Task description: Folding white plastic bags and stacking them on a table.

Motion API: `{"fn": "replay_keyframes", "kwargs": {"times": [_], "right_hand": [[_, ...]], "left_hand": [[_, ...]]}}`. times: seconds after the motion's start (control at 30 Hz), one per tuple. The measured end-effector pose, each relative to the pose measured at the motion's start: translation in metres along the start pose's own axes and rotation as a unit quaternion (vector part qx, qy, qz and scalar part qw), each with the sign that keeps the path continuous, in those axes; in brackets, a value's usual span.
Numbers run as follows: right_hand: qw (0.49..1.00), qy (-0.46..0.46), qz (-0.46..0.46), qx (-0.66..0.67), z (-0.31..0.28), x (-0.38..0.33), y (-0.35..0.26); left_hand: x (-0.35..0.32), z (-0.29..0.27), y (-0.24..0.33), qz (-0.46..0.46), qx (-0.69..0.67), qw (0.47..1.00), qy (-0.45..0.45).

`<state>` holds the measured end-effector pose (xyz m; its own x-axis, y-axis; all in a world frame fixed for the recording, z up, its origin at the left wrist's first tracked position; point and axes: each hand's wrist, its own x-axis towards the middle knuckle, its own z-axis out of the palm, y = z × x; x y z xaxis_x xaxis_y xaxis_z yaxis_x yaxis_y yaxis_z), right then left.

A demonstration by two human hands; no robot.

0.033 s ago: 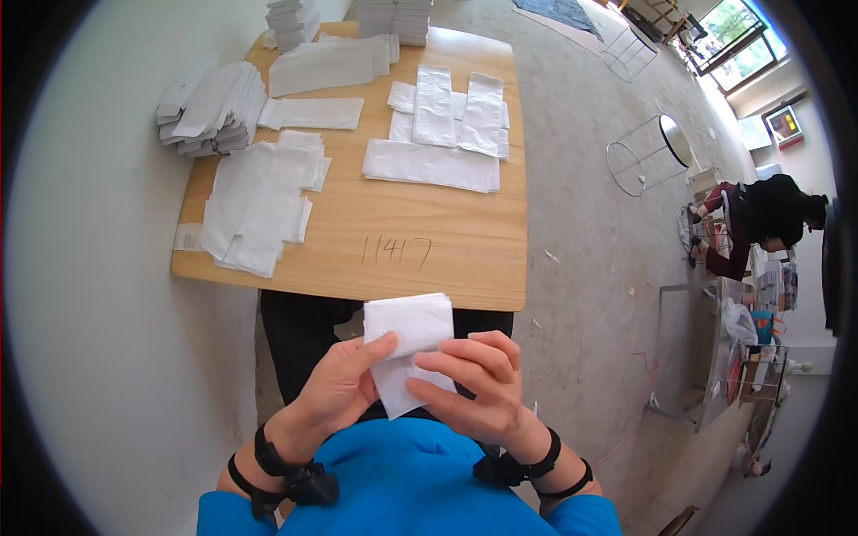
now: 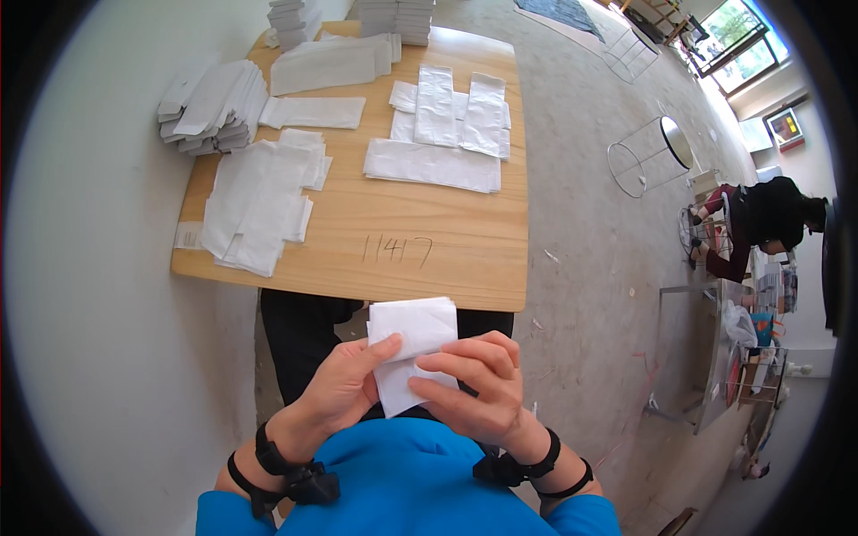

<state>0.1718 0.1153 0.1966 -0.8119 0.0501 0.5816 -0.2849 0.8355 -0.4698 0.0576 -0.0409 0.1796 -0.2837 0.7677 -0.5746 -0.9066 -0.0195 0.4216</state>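
Observation:
In front of my body, just past the table's near edge, I hold a small stack of thin white folded sheets [image 2: 413,326], paper or film, I cannot tell which. My left hand [image 2: 344,380] is closed on its left side, the thumb pressing on top near the fold. On the right, my right hand [image 2: 478,380] grips the stack with bent fingers lying over its right edge and lower part. The stack is doubled over, with a crease across its middle. Its underside and the fingers beneath are hidden.
A wooden table [image 2: 465,241] carries a loose pile of white sheets [image 2: 255,196], a stack of folded white pieces [image 2: 214,107] and crossed white bundles [image 2: 433,165]. A wall [image 2: 107,223] stands close on the left. Right are a round stool [image 2: 675,143] and a seated person [image 2: 773,210].
The folded white sheets have shifted very slightly right and toward me, with both hands keeping their grip. Nothing else has visibly moved.

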Motion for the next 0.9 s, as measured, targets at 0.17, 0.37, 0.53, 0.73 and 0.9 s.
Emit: {"fn": "replay_keyframes", "kwargs": {"times": [0.17, 0.37, 0.53, 0.73, 0.9], "right_hand": [[0.979, 0.0, 0.17, 0.112, 0.0029, -0.0057, 0.0061], [0.921, -0.01, 0.328, 0.211, -0.0016, -0.0031, 0.0001], [0.915, -0.032, 0.341, 0.216, -0.0036, -0.0022, 0.0036], [0.931, -0.034, 0.306, 0.194, -0.002, -0.0044, 0.0074], [0.933, -0.028, 0.305, 0.188, -0.0041, -0.0001, 0.0011]], "left_hand": [[-0.0004, 0.0059, -0.0034, -0.073, 0.021, 0.997, 0.021], [-0.0005, 0.008, -0.0037, -0.096, 0.039, 0.994, 0.023], [0.003, 0.0085, -0.0023, -0.108, 0.036, 0.993, 0.018], [0.0039, 0.0058, -0.0052, -0.112, 0.021, 0.993, 0.014], [0.003, 0.0037, -0.0068, -0.094, 0.033, 0.995, 0.022]]}}
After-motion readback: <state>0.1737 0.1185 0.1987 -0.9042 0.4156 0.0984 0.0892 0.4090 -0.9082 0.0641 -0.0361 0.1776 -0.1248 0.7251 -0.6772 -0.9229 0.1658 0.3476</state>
